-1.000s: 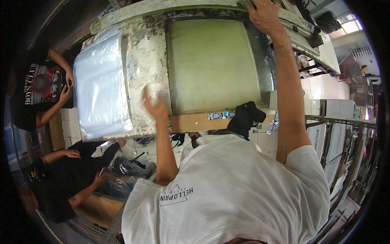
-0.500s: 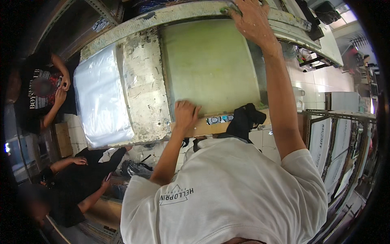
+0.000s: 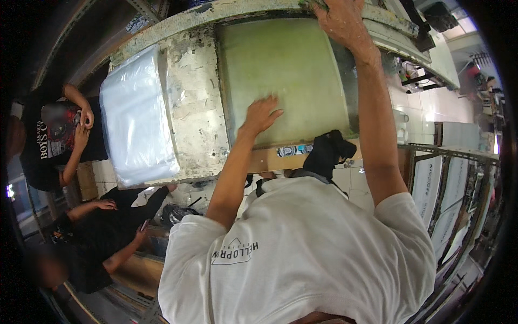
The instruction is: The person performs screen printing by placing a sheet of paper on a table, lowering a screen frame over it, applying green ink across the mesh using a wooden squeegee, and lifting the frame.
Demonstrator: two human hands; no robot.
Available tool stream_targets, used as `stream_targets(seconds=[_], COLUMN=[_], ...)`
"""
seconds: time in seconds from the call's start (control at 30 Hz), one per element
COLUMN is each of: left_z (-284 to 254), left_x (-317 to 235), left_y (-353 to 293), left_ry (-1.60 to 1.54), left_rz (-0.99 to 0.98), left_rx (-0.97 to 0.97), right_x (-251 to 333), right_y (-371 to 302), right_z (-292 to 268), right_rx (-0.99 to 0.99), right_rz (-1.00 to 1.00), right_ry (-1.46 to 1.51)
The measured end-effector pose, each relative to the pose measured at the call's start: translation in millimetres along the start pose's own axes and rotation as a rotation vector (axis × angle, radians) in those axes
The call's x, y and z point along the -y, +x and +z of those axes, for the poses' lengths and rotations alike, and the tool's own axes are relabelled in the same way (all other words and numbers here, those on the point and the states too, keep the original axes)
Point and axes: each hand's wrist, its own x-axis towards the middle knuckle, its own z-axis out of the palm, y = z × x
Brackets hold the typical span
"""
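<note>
A flat rectangular screen (image 3: 286, 65) with pale green mesh lies on the worktable. My left hand (image 3: 260, 114) is over its near left part, fingers stretched out and thumb apart, holding nothing; whether it touches the mesh I cannot tell. My right hand (image 3: 345, 24) is bent at the screen's far right corner, beside the paint-stained bar (image 3: 391, 20). Its fingers are curled around something dark green, partly cut off by the upper edge, which I cannot make out. A black cloth (image 3: 326, 155) hangs over the near wooden edge (image 3: 267, 161), next to a sticker (image 3: 294, 150).
A stack of clear plastic sheets (image 3: 137, 119) lies on the table's left, beside a stained bare strip (image 3: 194, 108). Two people in black sit at the left, one (image 3: 59, 129) by the table, one (image 3: 91, 237) lower down. A metal rack (image 3: 448, 154) stands at right.
My left hand has moved from the screen's near edge forward and right over the mesh. My right hand stays at the far corner. The view has shifted slightly.
</note>
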Motion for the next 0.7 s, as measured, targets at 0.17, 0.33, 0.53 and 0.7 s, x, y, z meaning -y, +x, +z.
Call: stream_targets(seconds=[0.17,0.33,0.53,0.7], left_z=[-93,-41,26,-15], left_x=[-8,0,-6,7], left_y=[-113,-80,-56,-124], left_ry=[-0.765,-0.389,0.02,-0.86], left_rz=[-0.53,-0.183,0.177,-0.298], left_rx=[0.797,-0.138,-0.039,-0.124], right_x=[-1,1,7,4], right_y=[0,4,6,-39], right_z=[-3,1,-3,8], right_rx=[0.017,-0.012,0.035,0.025], right_rz=[0.036,0.027,0.032,0.02], right_ry=[-0.022,-0.015,0.021,0.001])
